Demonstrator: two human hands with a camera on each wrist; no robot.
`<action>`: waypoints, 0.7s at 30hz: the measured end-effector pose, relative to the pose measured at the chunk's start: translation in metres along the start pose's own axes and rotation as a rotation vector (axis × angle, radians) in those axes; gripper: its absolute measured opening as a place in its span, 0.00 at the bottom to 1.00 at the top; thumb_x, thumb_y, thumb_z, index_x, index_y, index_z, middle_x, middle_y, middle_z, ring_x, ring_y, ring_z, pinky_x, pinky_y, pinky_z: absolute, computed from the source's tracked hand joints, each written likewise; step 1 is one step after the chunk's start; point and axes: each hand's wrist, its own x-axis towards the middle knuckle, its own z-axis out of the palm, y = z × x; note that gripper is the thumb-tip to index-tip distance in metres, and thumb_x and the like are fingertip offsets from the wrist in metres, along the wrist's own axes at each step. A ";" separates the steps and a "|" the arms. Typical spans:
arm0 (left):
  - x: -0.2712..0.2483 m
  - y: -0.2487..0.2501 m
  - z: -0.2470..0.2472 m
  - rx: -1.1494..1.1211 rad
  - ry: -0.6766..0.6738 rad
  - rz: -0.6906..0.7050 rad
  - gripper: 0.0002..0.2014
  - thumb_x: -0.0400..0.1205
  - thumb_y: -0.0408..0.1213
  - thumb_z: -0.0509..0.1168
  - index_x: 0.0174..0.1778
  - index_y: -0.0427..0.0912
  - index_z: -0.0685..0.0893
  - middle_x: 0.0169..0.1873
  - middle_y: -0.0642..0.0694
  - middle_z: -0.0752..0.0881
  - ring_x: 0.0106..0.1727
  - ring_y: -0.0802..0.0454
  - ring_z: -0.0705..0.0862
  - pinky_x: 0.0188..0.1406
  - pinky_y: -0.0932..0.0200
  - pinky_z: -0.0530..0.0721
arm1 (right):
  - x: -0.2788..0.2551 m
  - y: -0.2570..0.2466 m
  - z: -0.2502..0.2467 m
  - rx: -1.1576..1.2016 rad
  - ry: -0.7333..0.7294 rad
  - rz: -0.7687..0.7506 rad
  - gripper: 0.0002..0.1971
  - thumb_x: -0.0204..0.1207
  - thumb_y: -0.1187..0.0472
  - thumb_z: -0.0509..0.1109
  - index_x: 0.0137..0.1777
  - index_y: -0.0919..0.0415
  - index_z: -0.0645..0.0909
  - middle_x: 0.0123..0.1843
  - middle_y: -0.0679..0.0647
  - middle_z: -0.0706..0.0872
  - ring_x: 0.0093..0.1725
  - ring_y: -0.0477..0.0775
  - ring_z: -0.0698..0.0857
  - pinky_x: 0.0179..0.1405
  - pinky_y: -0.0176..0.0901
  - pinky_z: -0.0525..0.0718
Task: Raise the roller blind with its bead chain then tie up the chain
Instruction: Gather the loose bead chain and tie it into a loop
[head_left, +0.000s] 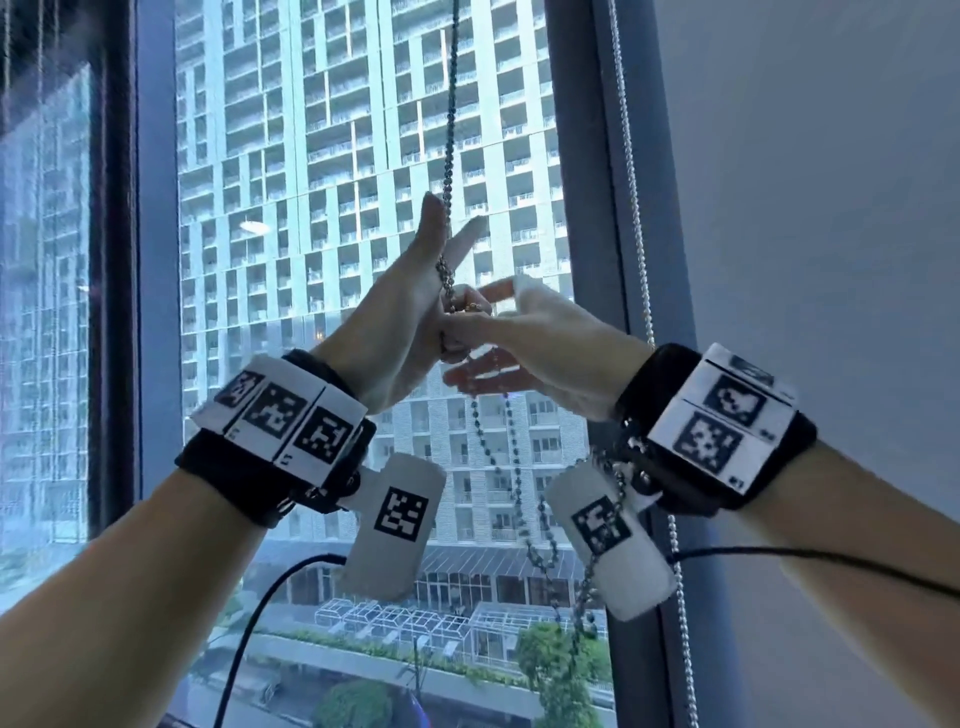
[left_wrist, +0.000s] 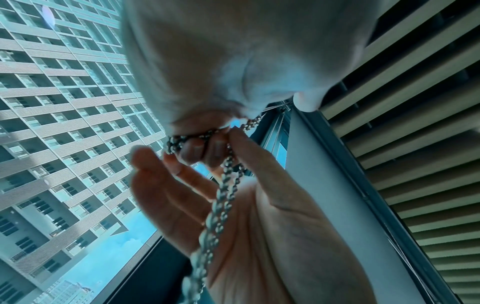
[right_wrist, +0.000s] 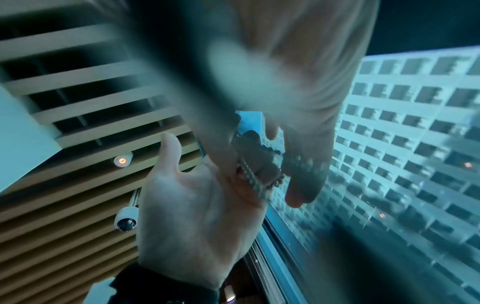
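The metal bead chain (head_left: 451, 130) hangs down in front of the window pane into my two raised hands. My left hand (head_left: 415, 291) points two straight fingers upward, and the chain passes between them. In the left wrist view the doubled, twisted chain (left_wrist: 221, 205) runs up my left palm (left_wrist: 272, 236), and the thumb presses it. My right hand (head_left: 524, 332) meets the left and pinches the chain at that spot. The right wrist view shows the chain (right_wrist: 255, 174) across my right hand (right_wrist: 192, 216). The slack loop (head_left: 524, 519) dangles below my wrists. No blind fabric covers this pane.
A second bead chain (head_left: 640, 234) hangs along the grey window frame (head_left: 587, 156) on the right, beside a plain grey surface (head_left: 805, 208). Black cables (head_left: 270, 597) trail from my wrist cameras. Overhead is a slatted ceiling (left_wrist: 415, 123) with a small camera (right_wrist: 126, 220).
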 end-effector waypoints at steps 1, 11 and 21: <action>-0.001 0.000 0.000 -0.008 0.008 0.005 0.37 0.79 0.69 0.41 0.82 0.56 0.62 0.32 0.47 0.76 0.30 0.54 0.71 0.39 0.53 0.67 | 0.000 0.001 0.001 0.049 -0.031 0.031 0.05 0.80 0.65 0.68 0.51 0.64 0.76 0.52 0.65 0.85 0.48 0.64 0.87 0.52 0.55 0.90; -0.002 -0.009 -0.016 0.139 0.066 0.042 0.36 0.82 0.64 0.32 0.83 0.52 0.60 0.40 0.42 0.80 0.35 0.53 0.77 0.40 0.57 0.72 | -0.007 0.023 0.008 -0.003 -0.029 -0.015 0.12 0.88 0.59 0.54 0.56 0.67 0.75 0.22 0.44 0.69 0.16 0.41 0.64 0.12 0.31 0.64; -0.003 -0.017 -0.029 -0.622 0.063 0.082 0.29 0.89 0.48 0.46 0.52 0.29 0.86 0.34 0.41 0.92 0.37 0.51 0.91 0.41 0.60 0.89 | -0.015 0.036 0.004 0.162 -0.184 0.056 0.13 0.86 0.64 0.53 0.39 0.62 0.71 0.32 0.53 0.76 0.27 0.50 0.77 0.27 0.39 0.80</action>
